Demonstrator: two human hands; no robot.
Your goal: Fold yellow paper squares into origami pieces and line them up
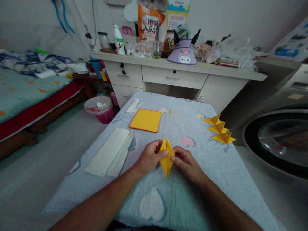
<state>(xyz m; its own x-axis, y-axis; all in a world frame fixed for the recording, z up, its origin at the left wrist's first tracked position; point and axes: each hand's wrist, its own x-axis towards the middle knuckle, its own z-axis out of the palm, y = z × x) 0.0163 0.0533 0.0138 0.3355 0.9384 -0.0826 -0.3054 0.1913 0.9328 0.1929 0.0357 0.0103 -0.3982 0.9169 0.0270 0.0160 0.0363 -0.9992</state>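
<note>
A yellow folded origami paper (166, 163), diamond-shaped with two points split at the top, is held upright between both hands over the table. My left hand (152, 154) pinches its left side, thumb across the front. On the right edge, my right hand (186, 160) grips with thumb in front and fingers bent behind. The fingertips behind the paper are hidden. Beyond the hands lies a stack of square origami paper (145, 120), yellow on top with a red edge showing. Several finished yellow paper cranes (223, 137) stand in a row at the table's right edge.
A pale folded cloth or paper (109, 152) lies left of my hands, and a white remote-like object (132, 106) sits farther back. Behind the cloth-covered table (154, 179) is a cluttered white desk (172, 77). A washing machine (281, 134) stands right, a pink bin (103, 112) left.
</note>
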